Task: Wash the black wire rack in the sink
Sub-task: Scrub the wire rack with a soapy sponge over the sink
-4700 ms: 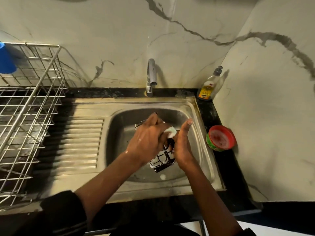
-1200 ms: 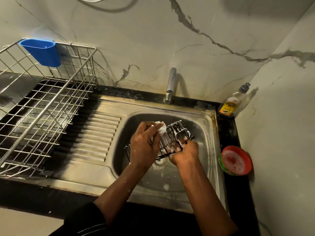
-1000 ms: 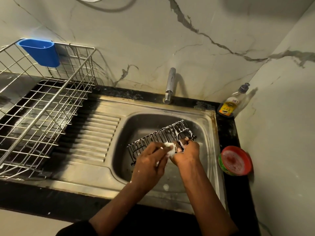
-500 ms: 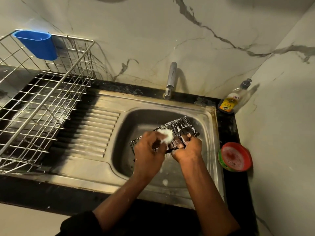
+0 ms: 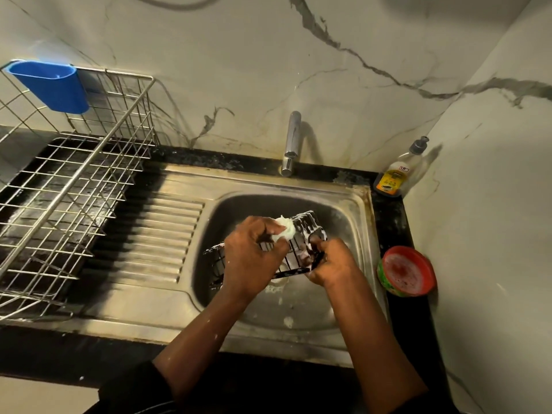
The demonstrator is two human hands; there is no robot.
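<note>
Over the sink point(image 5: 363, 210) basin, black wire rack point(image 5: 300, 252) held tilted, soapy. Right hand point(image 5: 330, 264) curled tight around the rack's right end, knuckles up. Left hand point(image 5: 254, 258) arched over the rack's middle, fingers pinching a white sudsy scrubber point(image 5: 286, 230) against the far wires. Both forearms reaching in from the near edge.
</note>
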